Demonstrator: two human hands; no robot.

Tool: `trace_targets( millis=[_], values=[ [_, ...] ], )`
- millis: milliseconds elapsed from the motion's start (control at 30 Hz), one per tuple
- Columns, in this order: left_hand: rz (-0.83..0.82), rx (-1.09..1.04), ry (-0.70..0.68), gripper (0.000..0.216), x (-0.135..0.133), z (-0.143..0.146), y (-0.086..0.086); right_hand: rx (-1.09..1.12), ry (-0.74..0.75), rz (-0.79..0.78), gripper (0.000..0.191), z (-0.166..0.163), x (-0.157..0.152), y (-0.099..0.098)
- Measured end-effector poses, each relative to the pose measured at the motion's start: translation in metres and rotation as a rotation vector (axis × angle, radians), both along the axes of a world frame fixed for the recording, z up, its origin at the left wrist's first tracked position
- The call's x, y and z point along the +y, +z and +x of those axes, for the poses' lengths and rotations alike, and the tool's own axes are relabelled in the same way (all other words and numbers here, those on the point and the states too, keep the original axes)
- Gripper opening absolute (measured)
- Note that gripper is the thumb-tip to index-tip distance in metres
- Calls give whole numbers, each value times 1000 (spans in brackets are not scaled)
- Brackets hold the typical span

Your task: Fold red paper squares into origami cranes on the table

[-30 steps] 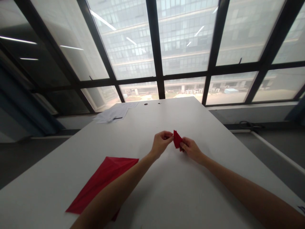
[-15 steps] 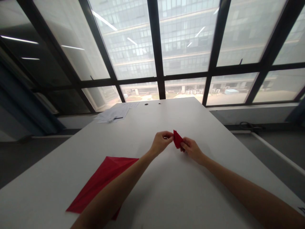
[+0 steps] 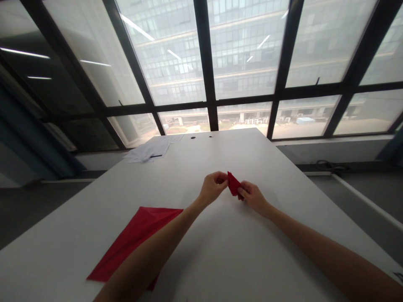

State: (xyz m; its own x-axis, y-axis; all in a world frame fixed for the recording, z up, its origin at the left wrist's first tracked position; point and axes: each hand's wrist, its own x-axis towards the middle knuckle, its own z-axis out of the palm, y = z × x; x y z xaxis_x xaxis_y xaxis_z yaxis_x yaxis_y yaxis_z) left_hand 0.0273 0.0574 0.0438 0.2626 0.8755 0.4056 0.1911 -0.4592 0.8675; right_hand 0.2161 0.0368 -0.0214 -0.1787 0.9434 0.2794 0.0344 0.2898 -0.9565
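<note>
A small folded red paper [image 3: 233, 184] is held up over the white table [image 3: 201, 251], between my two hands. My left hand [image 3: 214, 184] pinches its left edge, thumb and forefinger closed on it. On the other side, my right hand [image 3: 251, 195] grips the lower right part with thumb and fingers. Exactly how the folds lie cannot be made out. A larger red sheet [image 3: 135, 230] with crease lines lies flat on the table at the left, partly covered by my left forearm.
White papers [image 3: 147, 149] with a dark pen [image 3: 155, 156] on them lie at the table's far left. Two small round fittings sit near the far edge. Tall windows [image 3: 245, 50] stand beyond. A dark cable [image 3: 330, 165] rests on the floor at right.
The left fingertips and the left edge of the folded paper have shifted very slightly to the left. The right hand and the larger sheet look the same.
</note>
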Motion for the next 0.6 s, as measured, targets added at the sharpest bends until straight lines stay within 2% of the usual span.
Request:
trace_targets(
  millis=[600],
  values=[
    [-41, -49, 6, 12, -1, 0, 2, 12, 1, -16, 22, 0, 0, 0]
  ],
)
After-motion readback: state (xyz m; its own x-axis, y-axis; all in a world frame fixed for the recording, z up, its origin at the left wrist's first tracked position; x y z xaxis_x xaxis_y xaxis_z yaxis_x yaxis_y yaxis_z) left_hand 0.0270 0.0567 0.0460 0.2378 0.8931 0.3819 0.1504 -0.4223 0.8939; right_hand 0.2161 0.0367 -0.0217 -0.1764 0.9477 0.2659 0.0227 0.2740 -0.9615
